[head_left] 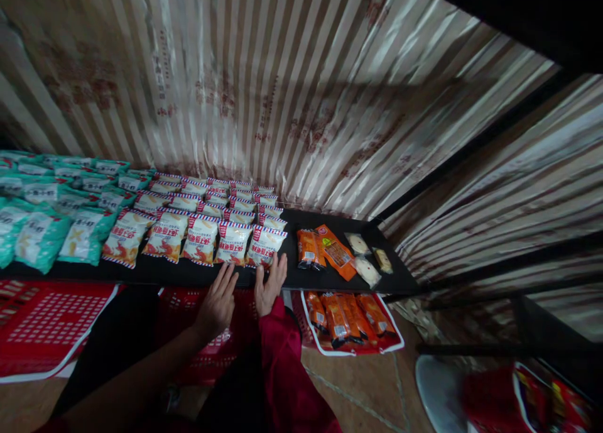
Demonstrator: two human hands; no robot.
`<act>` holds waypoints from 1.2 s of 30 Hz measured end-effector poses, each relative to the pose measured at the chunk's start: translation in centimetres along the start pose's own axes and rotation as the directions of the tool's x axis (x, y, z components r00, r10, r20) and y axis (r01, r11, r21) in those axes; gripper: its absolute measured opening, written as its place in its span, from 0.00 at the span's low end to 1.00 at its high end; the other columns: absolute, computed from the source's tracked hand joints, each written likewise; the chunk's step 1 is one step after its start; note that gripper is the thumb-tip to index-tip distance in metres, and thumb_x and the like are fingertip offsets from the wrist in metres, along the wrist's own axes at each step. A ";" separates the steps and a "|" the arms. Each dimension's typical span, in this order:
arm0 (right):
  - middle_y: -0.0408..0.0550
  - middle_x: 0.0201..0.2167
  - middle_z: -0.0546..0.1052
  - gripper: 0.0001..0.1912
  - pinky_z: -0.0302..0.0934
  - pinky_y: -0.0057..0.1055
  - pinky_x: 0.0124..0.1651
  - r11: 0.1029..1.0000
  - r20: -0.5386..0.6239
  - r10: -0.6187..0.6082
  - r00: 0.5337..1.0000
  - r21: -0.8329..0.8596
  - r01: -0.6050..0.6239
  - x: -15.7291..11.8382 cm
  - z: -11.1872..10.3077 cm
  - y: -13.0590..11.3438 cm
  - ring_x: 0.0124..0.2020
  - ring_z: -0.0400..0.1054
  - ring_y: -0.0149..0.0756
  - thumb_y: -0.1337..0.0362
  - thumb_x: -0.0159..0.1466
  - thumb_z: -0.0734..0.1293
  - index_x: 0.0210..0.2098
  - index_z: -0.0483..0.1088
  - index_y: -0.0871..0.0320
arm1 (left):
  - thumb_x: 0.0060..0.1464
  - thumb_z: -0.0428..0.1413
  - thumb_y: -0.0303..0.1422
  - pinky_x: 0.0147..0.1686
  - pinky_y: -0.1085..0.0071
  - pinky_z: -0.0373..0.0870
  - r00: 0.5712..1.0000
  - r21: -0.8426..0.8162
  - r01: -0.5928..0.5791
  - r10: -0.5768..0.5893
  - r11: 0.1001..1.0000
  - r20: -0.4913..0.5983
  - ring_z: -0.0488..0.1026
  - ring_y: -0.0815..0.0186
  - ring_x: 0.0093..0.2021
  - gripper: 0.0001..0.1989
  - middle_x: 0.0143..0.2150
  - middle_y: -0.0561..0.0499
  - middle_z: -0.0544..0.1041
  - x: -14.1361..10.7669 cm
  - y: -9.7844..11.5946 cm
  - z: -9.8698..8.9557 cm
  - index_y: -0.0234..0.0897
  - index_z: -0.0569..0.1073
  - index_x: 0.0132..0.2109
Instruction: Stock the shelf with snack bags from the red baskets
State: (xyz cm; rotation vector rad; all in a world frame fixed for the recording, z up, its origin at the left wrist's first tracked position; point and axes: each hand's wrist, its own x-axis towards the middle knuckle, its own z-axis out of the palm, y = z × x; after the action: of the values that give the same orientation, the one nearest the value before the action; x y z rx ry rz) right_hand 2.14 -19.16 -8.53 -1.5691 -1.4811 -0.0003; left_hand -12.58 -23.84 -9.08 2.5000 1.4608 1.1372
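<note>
Rows of small snack bags with red, white and blue striped edges stand on a black shelf [188, 276]. My left hand [218, 302] lies at the shelf's front edge, fingers stretched out, tips by the lower edge of a front-row snack bag [232, 243]. Beside it, my right hand [271, 286] has its fingers extended against or just in front of the rightmost snack bag [266, 246]; contact is hard to tell. Neither hand holds anything. Teal snack bags [85, 235] fill the shelf to the left.
Right along the shelf lie orange packets [309, 247] and small clear-wrapped items [367, 270]. Below are a red basket of orange packets [355, 352] and another red basket [51, 323]. A striped sheet [264, 106] hangs behind. A grey stool-like object [438, 389] stands lower right.
</note>
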 end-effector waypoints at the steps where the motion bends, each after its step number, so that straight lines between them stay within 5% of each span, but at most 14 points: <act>1: 0.62 0.67 0.50 0.29 0.49 0.54 0.61 1.000 0.000 -0.011 1.000 -0.020 0.011 0.0 0.2 0.0 0.68 0.42 0.50 0.55 0.68 0.53 0.66 0.50 0.59 | 0.56 0.40 0.20 0.61 0.48 0.58 1.000 0.006 -0.001 0.001 1.000 -0.002 0.40 0.51 0.69 0.30 0.69 0.36 0.49 0.1 -0.2 -0.1 0.27 0.50 0.67; 5: 0.63 0.66 0.51 0.29 0.50 0.53 0.61 0.999 0.001 -0.028 1.000 -0.047 0.028 0.1 0.7 0.3 0.67 0.43 0.49 0.55 0.69 0.53 0.66 0.49 0.59 | 0.56 0.41 0.21 0.61 0.49 0.58 1.000 0.030 0.011 -0.011 0.999 0.013 0.39 0.52 0.69 0.31 0.69 0.38 0.49 0.5 -0.8 0.1 0.29 0.48 0.67; 13: 0.63 0.67 0.50 0.30 0.50 0.55 0.60 0.994 0.003 -0.072 0.997 -0.078 0.072 0.0 0.3 0.7 0.67 0.43 0.51 0.55 0.68 0.54 0.66 0.49 0.59 | 0.55 0.42 0.22 0.62 0.53 0.59 0.994 0.069 0.058 -0.064 0.996 0.090 0.41 0.55 0.69 0.27 0.68 0.41 0.52 1.1 -1.1 -0.1 0.29 0.59 0.63; 20: 0.58 0.68 0.49 0.28 0.51 0.53 0.60 0.963 0.053 -0.252 0.966 -0.086 0.255 -0.5 -0.1 -2.6 0.68 0.40 0.50 0.59 0.69 0.54 0.66 0.49 0.57 | 0.56 0.42 0.22 0.61 0.55 0.60 0.998 0.100 0.035 -0.040 0.994 0.048 0.42 0.55 0.69 0.24 0.67 0.37 0.56 0.7 -1.3 -1.0 0.24 0.63 0.59; 27: 0.56 0.66 0.56 0.24 0.52 0.47 0.61 0.920 0.232 -0.376 0.897 -0.024 0.392 -2.2 1.5 -6.0 0.68 0.43 0.44 0.63 0.69 0.54 0.63 0.55 0.58 | 0.58 0.41 0.23 0.63 0.53 0.57 0.989 0.089 0.135 -0.129 0.987 -0.071 0.41 0.55 0.70 0.25 0.68 0.37 0.53 0.1 -3.4 -2.2 0.26 0.58 0.63; 36: 0.56 0.67 0.53 0.24 0.52 0.48 0.61 0.920 0.257 -0.368 0.893 -0.039 0.391 -2.8 3.5 -6.9 0.68 0.42 0.45 0.65 0.68 0.54 0.63 0.56 0.59 | 0.56 0.42 0.23 0.62 0.53 0.57 0.982 0.118 0.174 -0.165 0.978 -0.087 0.41 0.54 0.70 0.31 0.68 0.37 0.51 -0.1 -6.0 -2.5 0.28 0.48 0.67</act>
State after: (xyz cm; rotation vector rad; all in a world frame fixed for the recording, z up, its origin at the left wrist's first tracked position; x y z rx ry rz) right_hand -5.93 -20.41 -7.89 -1.3592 -1.9925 -0.1049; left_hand -18.54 -21.34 -9.54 2.3745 1.7799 1.1581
